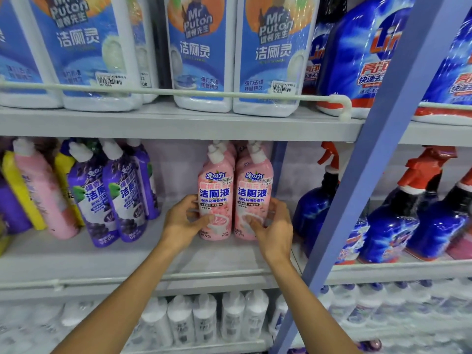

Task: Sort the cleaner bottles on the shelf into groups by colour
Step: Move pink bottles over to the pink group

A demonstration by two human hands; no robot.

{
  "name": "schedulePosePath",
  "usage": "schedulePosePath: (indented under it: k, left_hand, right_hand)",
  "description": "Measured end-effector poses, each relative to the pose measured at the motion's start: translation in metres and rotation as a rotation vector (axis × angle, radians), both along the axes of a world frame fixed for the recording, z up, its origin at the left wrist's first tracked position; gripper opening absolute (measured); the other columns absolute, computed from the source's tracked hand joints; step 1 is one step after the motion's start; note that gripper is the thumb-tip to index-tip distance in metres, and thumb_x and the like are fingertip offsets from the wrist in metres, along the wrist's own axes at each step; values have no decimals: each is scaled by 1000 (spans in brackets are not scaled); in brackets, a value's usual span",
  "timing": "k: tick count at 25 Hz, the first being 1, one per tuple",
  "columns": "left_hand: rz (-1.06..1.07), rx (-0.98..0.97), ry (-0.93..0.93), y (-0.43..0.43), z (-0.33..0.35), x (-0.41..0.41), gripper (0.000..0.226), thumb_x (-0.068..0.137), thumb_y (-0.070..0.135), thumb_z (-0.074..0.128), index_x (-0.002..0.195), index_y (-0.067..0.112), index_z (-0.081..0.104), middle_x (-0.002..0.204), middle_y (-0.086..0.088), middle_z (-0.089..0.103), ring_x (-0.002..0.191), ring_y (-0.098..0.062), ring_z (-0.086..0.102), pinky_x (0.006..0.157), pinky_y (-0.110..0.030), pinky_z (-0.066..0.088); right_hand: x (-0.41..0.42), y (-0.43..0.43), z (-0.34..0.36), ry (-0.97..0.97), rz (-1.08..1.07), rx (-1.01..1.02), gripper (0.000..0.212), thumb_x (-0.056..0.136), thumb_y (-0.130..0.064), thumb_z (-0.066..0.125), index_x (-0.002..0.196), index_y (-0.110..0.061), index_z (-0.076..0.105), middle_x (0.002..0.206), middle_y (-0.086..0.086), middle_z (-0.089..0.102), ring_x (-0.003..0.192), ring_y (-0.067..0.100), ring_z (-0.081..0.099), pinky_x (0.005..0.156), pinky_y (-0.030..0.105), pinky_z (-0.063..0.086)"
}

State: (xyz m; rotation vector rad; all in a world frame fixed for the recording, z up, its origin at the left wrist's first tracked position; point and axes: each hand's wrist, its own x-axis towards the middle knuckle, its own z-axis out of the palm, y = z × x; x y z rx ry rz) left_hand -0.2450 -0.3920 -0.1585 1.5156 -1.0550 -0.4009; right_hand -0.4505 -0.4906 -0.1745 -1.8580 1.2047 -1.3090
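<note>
Two pink cleaner bottles stand upright side by side in the middle of the grey shelf [127,254], with more pink bottles behind them. My left hand [182,222] grips the left pink bottle [215,190] low on its body. My right hand [274,226] grips the right pink bottle [254,190] the same way. Further left, two purple bottles [107,198] lean to the left, with more purple ones behind. Another pink bottle [44,192] leans among yellow bottles [19,190] at the far left.
A blue upright post [370,175] divides this bay from the bay on the right, which holds blue spray bottles [393,226] with red triggers. Large white-and-blue jugs [201,52] stand on the shelf above behind a rail. White bottles [204,318] fill the shelf below.
</note>
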Motion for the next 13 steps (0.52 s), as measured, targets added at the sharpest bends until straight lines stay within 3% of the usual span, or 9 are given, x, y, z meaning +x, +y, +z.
schedulePosePath:
  k: [8, 13]
  left_hand:
    - [10, 2, 11, -3, 0, -8, 44, 76, 13, 88, 113, 22, 65, 104, 13, 73, 89, -2, 70, 73, -18, 58]
    - [-1, 0, 12, -6, -1, -12, 48, 77, 13, 87, 120, 17, 65, 108, 7, 73, 95, -7, 69, 71, -13, 56]
  right_hand:
    - [-3, -10, -6, -18, 62, -13, 71, 72, -39, 90, 130, -21, 53, 122, -1, 65, 102, 12, 68, 83, 41, 62]
    - [-8, -8, 0, -72, 107, 28, 68, 73, -29, 91, 129, -15, 55, 120, -1, 68, 100, 5, 68, 77, 12, 55]
